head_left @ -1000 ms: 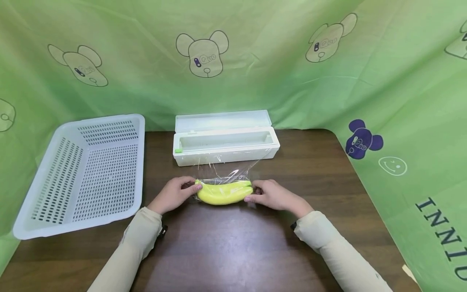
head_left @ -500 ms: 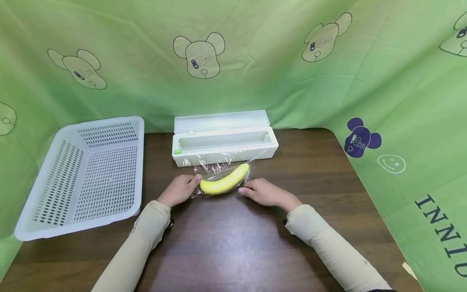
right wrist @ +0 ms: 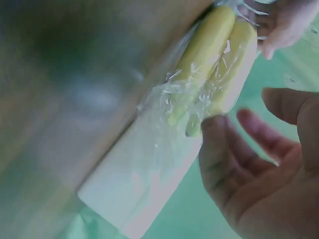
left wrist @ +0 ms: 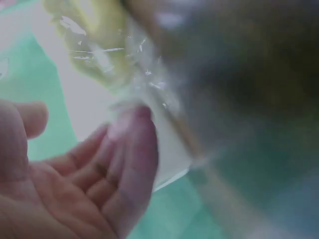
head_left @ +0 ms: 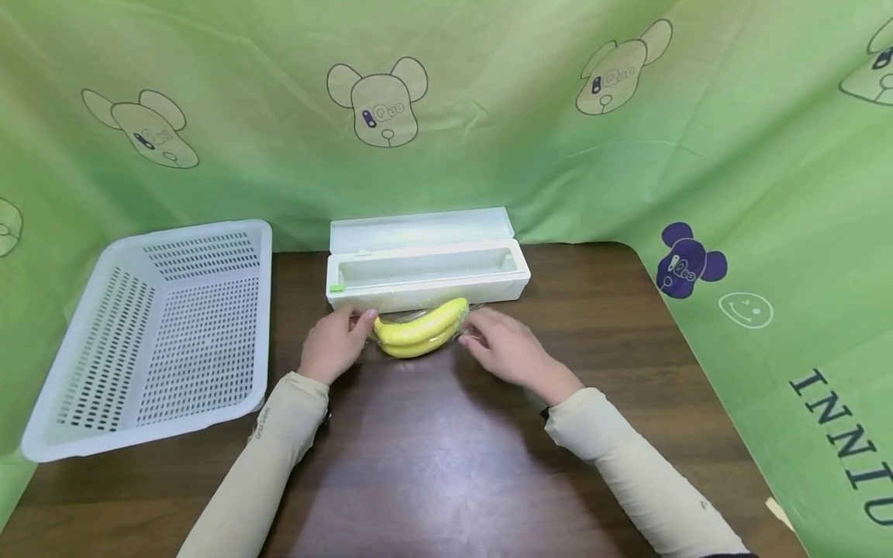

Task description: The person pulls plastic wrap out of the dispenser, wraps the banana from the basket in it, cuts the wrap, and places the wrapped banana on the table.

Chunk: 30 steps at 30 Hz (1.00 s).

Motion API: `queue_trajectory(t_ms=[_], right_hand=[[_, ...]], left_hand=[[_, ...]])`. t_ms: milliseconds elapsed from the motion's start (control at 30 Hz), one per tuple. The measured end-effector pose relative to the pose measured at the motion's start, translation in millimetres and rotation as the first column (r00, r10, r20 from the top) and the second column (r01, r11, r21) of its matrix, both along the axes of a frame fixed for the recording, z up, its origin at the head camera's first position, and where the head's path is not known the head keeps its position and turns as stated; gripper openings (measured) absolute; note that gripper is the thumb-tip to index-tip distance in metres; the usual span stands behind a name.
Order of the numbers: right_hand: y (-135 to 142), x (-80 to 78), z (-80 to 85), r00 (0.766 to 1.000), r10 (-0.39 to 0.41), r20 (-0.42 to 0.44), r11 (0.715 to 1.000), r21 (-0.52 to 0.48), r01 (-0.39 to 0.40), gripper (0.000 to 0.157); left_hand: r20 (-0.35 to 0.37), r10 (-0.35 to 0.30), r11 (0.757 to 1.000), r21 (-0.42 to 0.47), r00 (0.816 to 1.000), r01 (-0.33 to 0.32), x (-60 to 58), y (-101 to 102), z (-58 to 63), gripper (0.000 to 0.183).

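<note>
Two bananas (head_left: 418, 329) in clear plastic wrap (right wrist: 172, 92) lie side by side on the table, just in front of a long white box (head_left: 432, 296). At their left end is my left hand (head_left: 335, 341); in the left wrist view its thumb stands apart from its loosely bent fingers (left wrist: 139, 154), whose tips are by the wrap. My right hand (head_left: 512, 349) is at the other end. Seen from the right wrist, its thumb (right wrist: 284, 103) is spread away and its fingertips are close to the wrapped ends. Whether the fingertips touch the film is hard to tell.
The white box stands with its lid (head_left: 422, 230) raised at the back. To the left is a white perforated basket (head_left: 261, 341). A green printed curtain (head_left: 488, 170) hangs behind and beside the brown table (head_left: 432, 465).
Both hands have rolled the bananas away toward the white box, and wrap now covers them. The film stretched between box and bananas no longer shows. My right fingers have loosened.
</note>
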State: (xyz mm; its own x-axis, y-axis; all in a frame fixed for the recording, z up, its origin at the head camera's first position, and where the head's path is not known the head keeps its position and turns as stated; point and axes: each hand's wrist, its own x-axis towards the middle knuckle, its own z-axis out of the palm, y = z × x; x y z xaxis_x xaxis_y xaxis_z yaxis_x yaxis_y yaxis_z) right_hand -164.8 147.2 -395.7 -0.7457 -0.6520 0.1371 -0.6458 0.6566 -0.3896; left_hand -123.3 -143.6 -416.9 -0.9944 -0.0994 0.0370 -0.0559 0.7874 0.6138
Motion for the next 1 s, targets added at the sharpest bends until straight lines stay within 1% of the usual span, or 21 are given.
queue_trajectory(t_ms=[33,67,133,167,200,267,300,333,367,433,533,633,733,833,900,1000], right_hand=[[-1.0,-1.6,0.9,0.999,-0.011,-0.037,1.0,-0.006,0.01,0.028],[-2.0,-3.7,0.9,0.998,-0.02,-0.068,1.0,-0.002,0.02,0.037],[-4.1,-8.6,-0.3,0.994,-0.035,-0.103,0.999,0.019,0.037,0.051],[-5.5,-11.1,-1.2,0.994,-0.047,-0.103,0.998,0.029,0.05,0.054],[-6.9,-13.4,-2.1,0.993,-0.065,-0.097,0.997,0.037,0.068,0.056],[-9.6,-17.9,-5.8,0.991,-0.11,-0.075,0.992,0.05,0.114,0.054],[-10.8,-19.9,-8.1,0.989,-0.135,-0.06,0.989,0.049,0.138,0.051],[-11.9,-21.7,-10.5,0.987,-0.157,-0.041,0.986,0.046,0.159,0.047],[-12.7,-23.4,-12.9,0.984,-0.176,-0.024,0.984,0.036,0.177,0.043],[-12.5,-27.3,-17.1,0.982,-0.188,0.007,0.982,0.003,0.188,0.037],[-5.7,-32.8,-19.5,0.984,-0.171,0.047,0.984,-0.035,0.172,0.033],[8.7,-38.3,-15.4,0.981,-0.184,0.061,0.982,-0.038,0.187,0.031],[21.2,-41.6,-7.0,0.98,-0.195,0.038,0.981,-0.01,0.195,0.024],[23.5,-40.9,0.4,0.984,-0.177,-0.008,0.984,0.022,0.177,0.018],[18.8,-36.8,4.2,0.987,-0.152,-0.047,0.988,0.029,0.154,0.021],[6.2,-28.0,7.5,0.994,-0.079,-0.081,0.996,0.025,0.082,0.034]], left_hand=[[-0.042,0.004,1.0,-0.026,0.999,-0.005,1.2,1.7,1.7,0.042],[-0.084,-0.008,0.999,-0.053,0.996,0.003,2.4,4.2,3.5,0.041],[-0.154,-0.074,0.992,-0.116,0.985,0.056,3.6,10.7,6.6,0.04],[-0.175,-0.122,0.985,-0.142,0.977,0.098,3.5,14.4,7.2,0.04],[-0.18,-0.174,0.976,-0.163,0.968,0.145,3.1,18.3,7.6,0.041],[-0.161,-0.274,0.949,-0.206,0.948,0.239,1.3,25.6,6.6,0.045],[-0.145,-0.311,0.933,-0.233,0.939,0.273,0.4,28.5,5.3,0.047],[-0.126,-0.332,0.923,-0.25,0.935,0.294,-0.2,30.9,3.9,0.05],[-0.113,-0.343,0.914,-0.269,0.932,0.304,-0.8,32.6,2.5,0.051],[-0.1,-0.342,0.907,-0.295,0.934,0.3,-1.5,34.5,0.5,0.051],[-0.11,-0.327,0.911,-0.301,0.938,0.282,-2.7,33.9,-0.3,0.045],[-0.116,-0.337,0.906,-0.311,0.934,0.288,-5.4,30.8,0.1,0.039],[-0.104,-0.362,0.895,-0.316,0.926,0.314,-8.2,26.5,0.6,0.038],[-0.094,-0.378,0.892,-0.303,0.921,0.335,-9.5,21.5,0.7,0.037],[-0.091,-0.386,0.893,-0.286,0.918,0.348,-10.1,18.4,0.4,0.037],[-0.102,-0.417,0.886,-0.265,0.903,0.379,-12.0,14.7,-0.6,0.037]])
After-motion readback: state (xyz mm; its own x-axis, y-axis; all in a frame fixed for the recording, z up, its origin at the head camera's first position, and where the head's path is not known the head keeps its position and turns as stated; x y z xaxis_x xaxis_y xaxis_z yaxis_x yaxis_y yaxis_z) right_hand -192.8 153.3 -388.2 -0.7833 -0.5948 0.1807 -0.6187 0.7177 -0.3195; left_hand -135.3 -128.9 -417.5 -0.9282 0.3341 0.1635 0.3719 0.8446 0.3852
